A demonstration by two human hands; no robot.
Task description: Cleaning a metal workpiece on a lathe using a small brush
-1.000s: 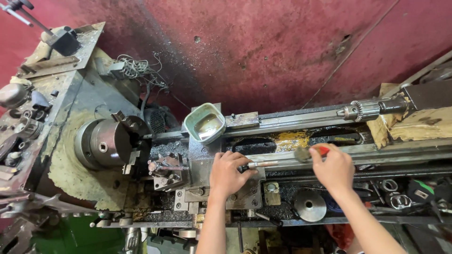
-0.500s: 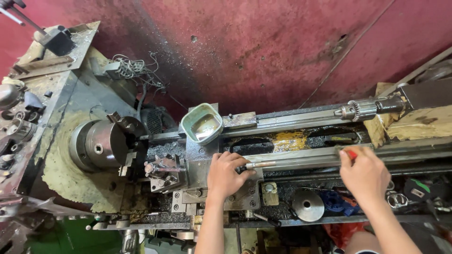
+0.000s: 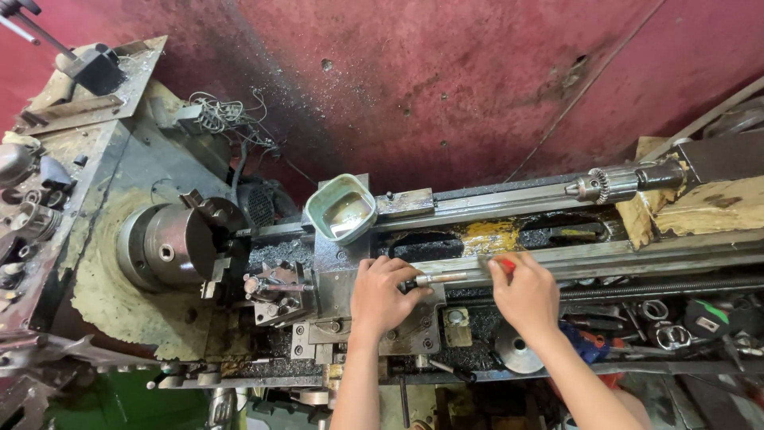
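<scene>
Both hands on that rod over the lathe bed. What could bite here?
1. The left hand rests on the carriage close to the tool post and chuck; a slip could put fingers against sharp edges.
2. The thin rod, pinched by the right hand at its red end, could roll off the greasy bed rail.
3. The small tray sits just behind; a bump might tip it.

chuck [image 3: 171, 247] left, drill chuck [image 3: 609, 185] right, tray [image 3: 341, 209] between

Two hands [image 3: 382, 299] [image 3: 524, 296], one chuck [image 3: 171, 245], one tub [image 3: 341, 209], perhaps three loose rings [image 3: 672, 334].
</scene>
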